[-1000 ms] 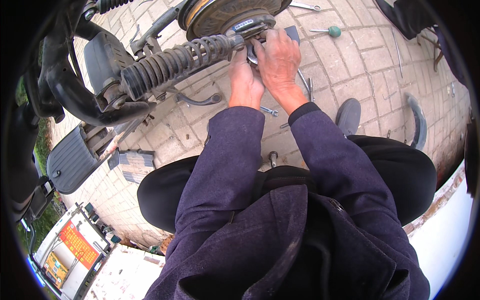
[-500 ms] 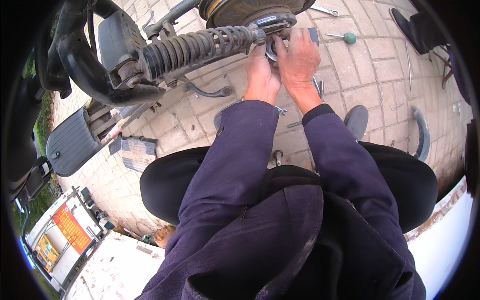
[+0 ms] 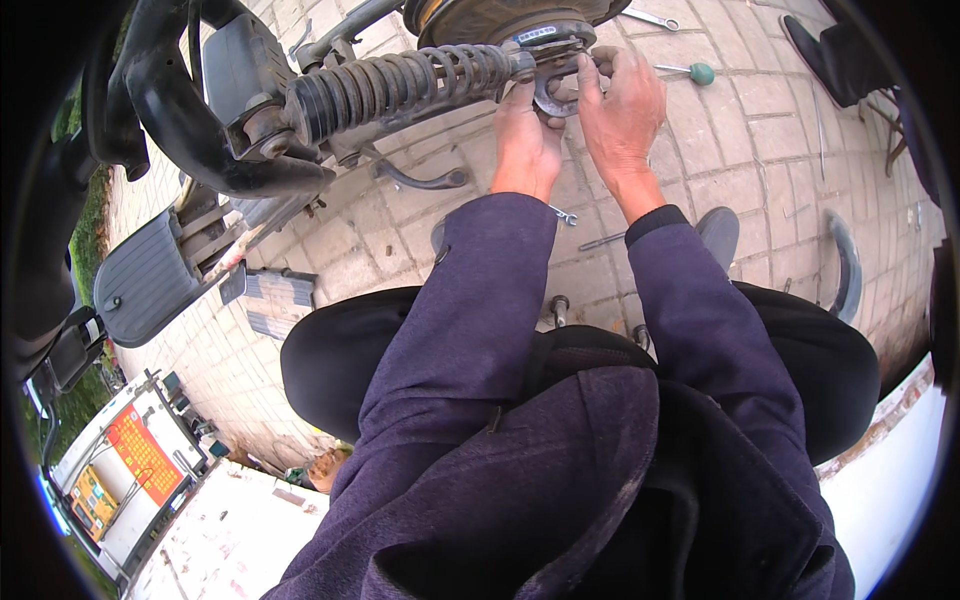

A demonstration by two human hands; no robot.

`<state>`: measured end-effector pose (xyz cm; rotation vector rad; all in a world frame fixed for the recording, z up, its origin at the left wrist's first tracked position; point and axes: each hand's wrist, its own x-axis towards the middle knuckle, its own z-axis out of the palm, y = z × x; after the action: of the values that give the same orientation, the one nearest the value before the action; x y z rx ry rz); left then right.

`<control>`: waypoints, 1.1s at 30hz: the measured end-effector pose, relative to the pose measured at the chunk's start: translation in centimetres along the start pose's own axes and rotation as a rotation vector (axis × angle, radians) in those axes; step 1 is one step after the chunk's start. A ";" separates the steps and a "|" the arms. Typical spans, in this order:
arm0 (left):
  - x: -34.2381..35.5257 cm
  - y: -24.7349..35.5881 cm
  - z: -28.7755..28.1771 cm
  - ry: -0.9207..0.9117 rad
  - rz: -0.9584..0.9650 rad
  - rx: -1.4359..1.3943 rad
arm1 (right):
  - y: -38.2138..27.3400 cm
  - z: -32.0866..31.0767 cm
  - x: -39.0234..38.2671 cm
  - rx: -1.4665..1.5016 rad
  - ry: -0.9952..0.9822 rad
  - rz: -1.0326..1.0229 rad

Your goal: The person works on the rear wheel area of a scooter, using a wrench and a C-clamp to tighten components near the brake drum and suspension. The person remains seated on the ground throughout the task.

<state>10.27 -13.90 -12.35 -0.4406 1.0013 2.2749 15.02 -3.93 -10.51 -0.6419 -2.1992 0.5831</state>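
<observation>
Two hands meet at the lower end of a coiled shock absorber [image 3: 400,85], just under the wheel hub [image 3: 500,20] of a scooter. Left hand [image 3: 525,140] presses up against the spring's end mount, fingers curled, though what it grips is hidden. Right hand [image 3: 622,110] closes its fingers on a curved metal bracket [image 3: 550,95], perhaps a brake part. On the brick paving [image 3: 760,130] lie a green-handled screwdriver [image 3: 688,71] and a small wrench [image 3: 562,214], well apart.

Green-handled screwdriver [image 3: 690,71], purple sleeves [image 3: 480,300]
</observation>
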 end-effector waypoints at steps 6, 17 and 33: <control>-1.4 -0.2 -3.9 -0.207 0.029 0.302 | 5.8 -2.5 0.3 0.085 0.003 0.481; 8.6 -0.2 -11.7 0.332 0.544 2.127 | 13.4 -3.2 -5.6 0.063 -0.201 0.876; 16.1 1.6 -11.0 0.378 0.471 2.346 | 15.7 -2.2 -6.0 0.238 -0.342 0.938</control>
<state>-2.38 -16.64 -27.00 0.4895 3.0096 -0.0293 24.36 4.96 -21.58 -1.5373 -1.9727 1.4880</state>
